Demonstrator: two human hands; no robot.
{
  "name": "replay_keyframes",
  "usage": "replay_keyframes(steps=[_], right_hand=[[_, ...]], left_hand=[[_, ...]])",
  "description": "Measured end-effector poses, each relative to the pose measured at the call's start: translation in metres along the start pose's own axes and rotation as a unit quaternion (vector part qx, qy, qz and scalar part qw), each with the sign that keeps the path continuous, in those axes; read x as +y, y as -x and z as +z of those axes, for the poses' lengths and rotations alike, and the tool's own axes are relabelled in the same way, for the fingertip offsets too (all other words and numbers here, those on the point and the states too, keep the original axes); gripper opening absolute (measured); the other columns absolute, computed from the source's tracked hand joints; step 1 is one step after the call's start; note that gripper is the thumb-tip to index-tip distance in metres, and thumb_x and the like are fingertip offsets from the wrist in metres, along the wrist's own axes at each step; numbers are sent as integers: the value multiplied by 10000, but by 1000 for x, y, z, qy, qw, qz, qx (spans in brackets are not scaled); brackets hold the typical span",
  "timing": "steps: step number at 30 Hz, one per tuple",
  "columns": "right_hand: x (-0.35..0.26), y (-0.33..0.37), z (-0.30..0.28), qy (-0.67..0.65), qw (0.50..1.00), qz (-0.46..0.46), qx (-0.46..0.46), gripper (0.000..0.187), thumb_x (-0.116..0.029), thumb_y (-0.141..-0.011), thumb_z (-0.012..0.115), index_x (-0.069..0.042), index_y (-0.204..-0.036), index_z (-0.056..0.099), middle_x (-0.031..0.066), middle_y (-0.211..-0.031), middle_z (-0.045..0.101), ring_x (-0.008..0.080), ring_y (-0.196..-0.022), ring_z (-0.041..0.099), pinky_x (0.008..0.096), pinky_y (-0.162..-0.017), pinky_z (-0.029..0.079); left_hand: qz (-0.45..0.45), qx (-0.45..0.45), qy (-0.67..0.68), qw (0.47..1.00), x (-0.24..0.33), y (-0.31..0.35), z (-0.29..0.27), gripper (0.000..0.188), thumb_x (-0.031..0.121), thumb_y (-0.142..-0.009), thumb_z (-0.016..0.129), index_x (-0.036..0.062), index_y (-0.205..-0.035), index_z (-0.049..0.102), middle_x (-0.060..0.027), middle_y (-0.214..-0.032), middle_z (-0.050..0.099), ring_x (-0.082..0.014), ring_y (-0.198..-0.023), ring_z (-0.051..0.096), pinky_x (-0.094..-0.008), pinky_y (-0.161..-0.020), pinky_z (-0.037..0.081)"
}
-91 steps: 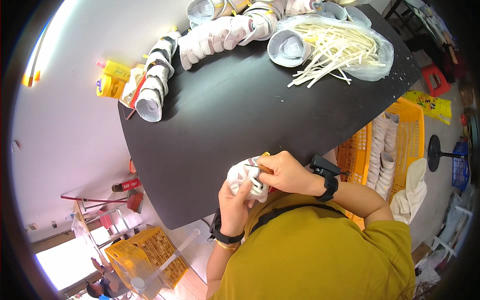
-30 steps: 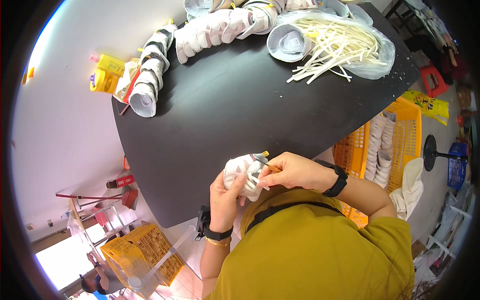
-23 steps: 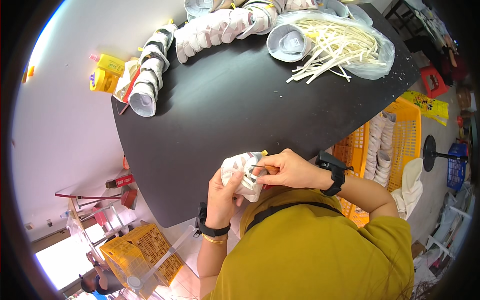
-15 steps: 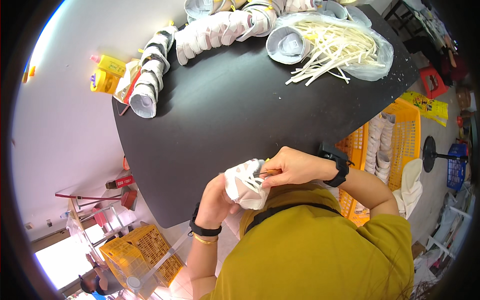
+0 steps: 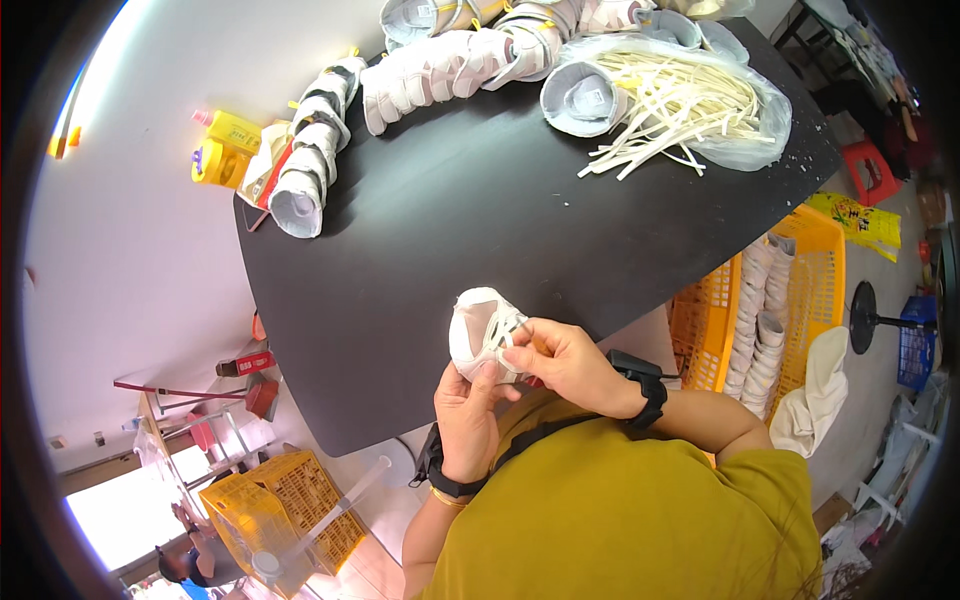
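Note:
A small white and pale pink shoe upper (image 5: 473, 328) is held just beyond the near edge of my body, over the dark table. My left hand (image 5: 467, 420) grips its lower side, thumb on top. Against its laced front, my right hand (image 5: 578, 372) is closed in a pinch at the white shoelace (image 5: 499, 326). A bit of an orange-brown handle shows between the right fingers; the rest of that tool is mostly hidden. White lace strands cross the front of the upper.
Nested rows of shoe uppers (image 5: 440, 75) lie along the far side of the black table (image 5: 420, 240). Far right, a clear bag (image 5: 765, 130) holds cream laces (image 5: 690, 95). Orange crates (image 5: 825, 240) with more uppers stand right of the table. Yellow bottles (image 5: 235, 130) are at far left.
The shoe upper has turned so its toe points away from me. Both hands have shifted lower, and the right fingers have moved onto the lace. The tool's handle shows less.

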State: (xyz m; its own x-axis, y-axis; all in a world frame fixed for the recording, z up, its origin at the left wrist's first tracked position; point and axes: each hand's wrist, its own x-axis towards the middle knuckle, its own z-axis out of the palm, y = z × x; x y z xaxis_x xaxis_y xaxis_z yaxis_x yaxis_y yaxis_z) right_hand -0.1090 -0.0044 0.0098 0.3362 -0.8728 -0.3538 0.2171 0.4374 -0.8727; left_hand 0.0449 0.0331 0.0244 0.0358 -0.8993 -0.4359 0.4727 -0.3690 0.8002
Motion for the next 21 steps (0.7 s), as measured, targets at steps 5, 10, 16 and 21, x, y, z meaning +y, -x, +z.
replay_keyframes(steps=[5, 10, 16, 21], right_hand=[[-9, 0, -4, -200, 973, 112, -42, 127, -203, -964, 642, -83, -923, 637, -57, -744, 548, -6, -549, 363, 184, -461, 271], [-9, 2, 3, -191, 974, 124, -14, 139, -198, -958, 655, -69, -922, 618, -56, -719, 522, 1, -515, 332, 198, -458, 241], [-4, 5, 8, -188, 978, 87, 12, 142, -213, -957, 655, -72, -949, 652, -71, -732, 548, -10, -537, 371, 173, -458, 272], [4, 9, 5, -139, 988, 73, 10, 158, -208, -963, 647, -51, -959, 646, -72, -712, 515, 0, -557, 361, 195, -481, 286]], left_hand=[[15, 24, -14, 999, -3, 4, 4, 228, 76, -966, 591, -22, -1172, 589, -106, -1095, 670, -164, -881, 665, -291, -730, 588], [46, 20, -48, 998, -12, 8, 3, 229, 17, -927, 632, -30, -1148, 600, -106, -1076, 675, -139, -864, 654, -271, -708, 569], [80, 61, -71, 992, -16, 5, 12, 196, -6, -903, 654, -29, -1092, 609, -96, -1034, 680, -108, -784, 630, -235, -621, 526], [93, 77, -79, 990, -14, 2, 9, 170, -4, -895, 658, -37, -1058, 622, -81, -963, 689, -86, -712, 620, -214, -596, 518]])
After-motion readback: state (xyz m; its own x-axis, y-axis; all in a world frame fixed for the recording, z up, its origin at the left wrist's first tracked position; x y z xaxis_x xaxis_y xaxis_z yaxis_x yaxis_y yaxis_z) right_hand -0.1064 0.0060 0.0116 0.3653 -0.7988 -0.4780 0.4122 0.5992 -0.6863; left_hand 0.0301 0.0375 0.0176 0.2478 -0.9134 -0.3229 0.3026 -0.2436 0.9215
